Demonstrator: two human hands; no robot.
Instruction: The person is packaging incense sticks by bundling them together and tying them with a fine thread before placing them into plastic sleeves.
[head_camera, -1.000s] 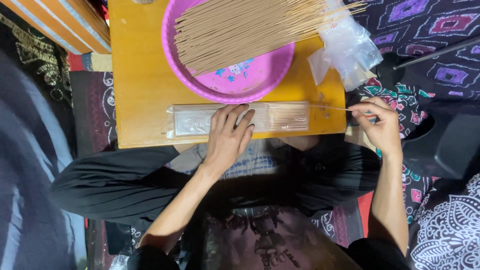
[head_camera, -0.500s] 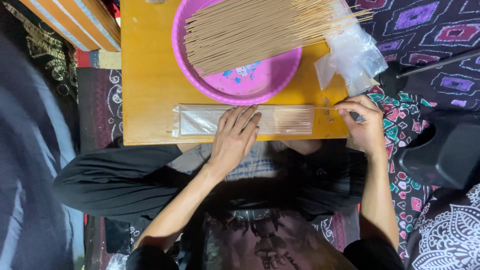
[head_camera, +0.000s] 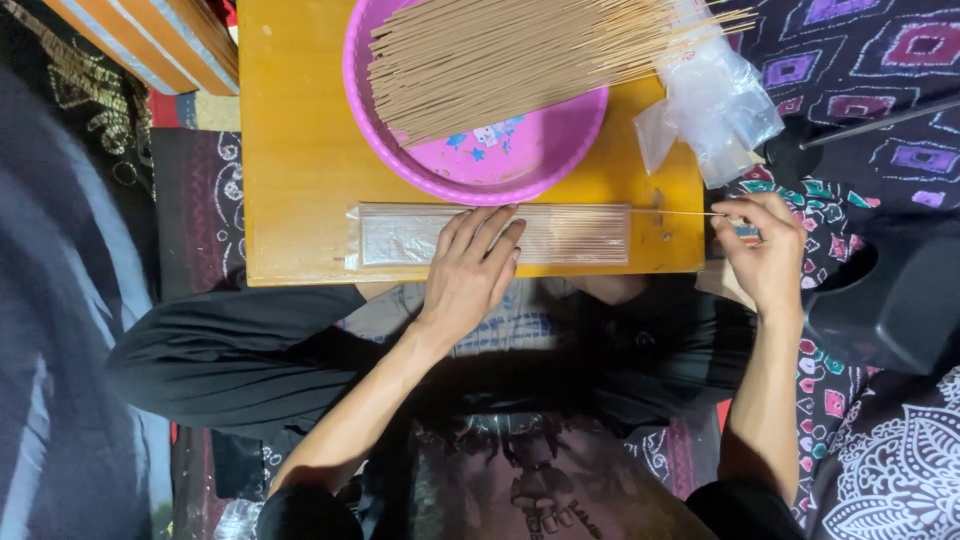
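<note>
While pinned under the left hand (head_camera: 470, 270), clear sleeve (head_camera: 490, 235).

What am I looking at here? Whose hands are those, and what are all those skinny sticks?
The camera sits on a person's head and looks straight down, so these are that person's own hands. The left hand presses flat on a long clear packet with thin sticks inside, lying on a yellow table. The right hand pinches one thin stick at the packet's open end. Behind sits a pink bowl piled with more sticks, and beside it some crumpled clear bags.
</note>
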